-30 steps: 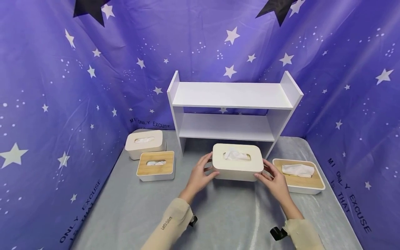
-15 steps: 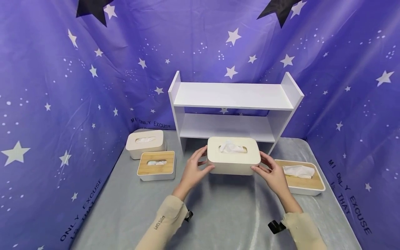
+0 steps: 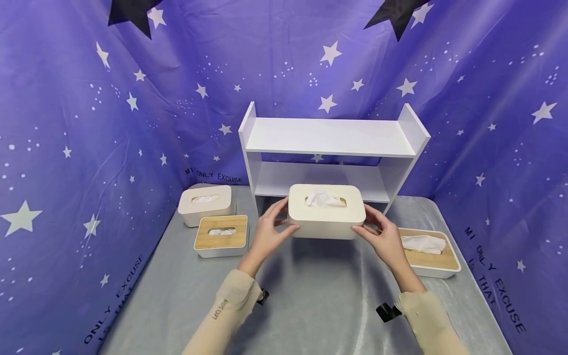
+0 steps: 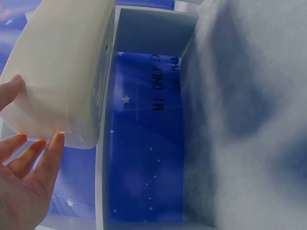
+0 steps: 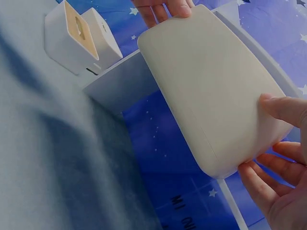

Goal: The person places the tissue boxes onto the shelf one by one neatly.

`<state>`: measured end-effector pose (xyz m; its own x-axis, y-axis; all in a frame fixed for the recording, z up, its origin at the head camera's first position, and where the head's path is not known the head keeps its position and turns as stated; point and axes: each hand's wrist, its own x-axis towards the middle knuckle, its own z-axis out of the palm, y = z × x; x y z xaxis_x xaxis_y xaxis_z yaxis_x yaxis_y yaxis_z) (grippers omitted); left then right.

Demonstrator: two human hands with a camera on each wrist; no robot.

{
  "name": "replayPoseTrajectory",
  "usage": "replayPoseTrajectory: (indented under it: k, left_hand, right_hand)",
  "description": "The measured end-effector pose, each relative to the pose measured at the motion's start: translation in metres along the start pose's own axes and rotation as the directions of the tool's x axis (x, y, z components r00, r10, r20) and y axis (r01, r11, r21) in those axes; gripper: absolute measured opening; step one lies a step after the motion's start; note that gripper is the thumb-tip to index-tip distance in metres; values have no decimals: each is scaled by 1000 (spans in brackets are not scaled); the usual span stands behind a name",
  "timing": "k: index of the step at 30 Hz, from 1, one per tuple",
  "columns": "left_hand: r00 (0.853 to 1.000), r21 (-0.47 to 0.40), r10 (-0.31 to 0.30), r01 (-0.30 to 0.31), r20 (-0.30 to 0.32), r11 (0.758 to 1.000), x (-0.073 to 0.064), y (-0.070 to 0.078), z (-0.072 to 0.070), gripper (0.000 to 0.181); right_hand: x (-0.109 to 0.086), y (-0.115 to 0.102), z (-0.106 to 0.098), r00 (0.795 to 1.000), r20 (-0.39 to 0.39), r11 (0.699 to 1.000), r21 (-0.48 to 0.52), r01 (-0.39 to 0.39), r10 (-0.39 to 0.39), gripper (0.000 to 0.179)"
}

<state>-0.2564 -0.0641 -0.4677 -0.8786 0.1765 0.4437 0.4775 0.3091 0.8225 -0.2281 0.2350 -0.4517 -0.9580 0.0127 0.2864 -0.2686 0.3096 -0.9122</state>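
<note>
A cream tissue box (image 3: 327, 217) with white tissue in its lid slot hangs above the grey table, in front of the white shelf (image 3: 328, 135). Its left end is gripped by my left hand (image 3: 266, 234), thumb on the front side and fingers at the end. My right hand (image 3: 385, 236) holds the opposite end the same way. The left wrist view shows the box (image 4: 53, 62) tilted in the picture, with fingertips on its end. From the right wrist, the box's plain side (image 5: 211, 91) is visible, with both hands touching it.
Left of the shelf stand a pale tissue box (image 3: 206, 203) and a wood-topped tissue box (image 3: 222, 234). Another wood-topped tissue box (image 3: 428, 254) lies at the right. A starry purple curtain (image 3: 284, 59) surrounds the grey table (image 3: 310, 305).
Both hands have raised the cream tissue box and shifted it slightly left. It now overlaps the front of the middle shelf board. The other boxes stay in place.
</note>
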Motion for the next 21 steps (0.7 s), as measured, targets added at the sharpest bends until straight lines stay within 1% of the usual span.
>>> replayPoseTrajectory:
  k: [11,15,21]
  left_hand:
    - [1000,2,18,-18,-21,1000,12,4,-8,74]
    - [1000,16,8,-8,-19,1000,15,4,-11,75]
    - [1000,31,-3,4,-10,1000,20,3,-14,75]
  right_hand:
    - [14,-7,2,1000,11,1000,-12,-6,6,64]
    - [19,-10,3,1000,11,1000,-17,0,0,65]
    - [24,-14,5,1000,10,1000,-8,-16,16,66]
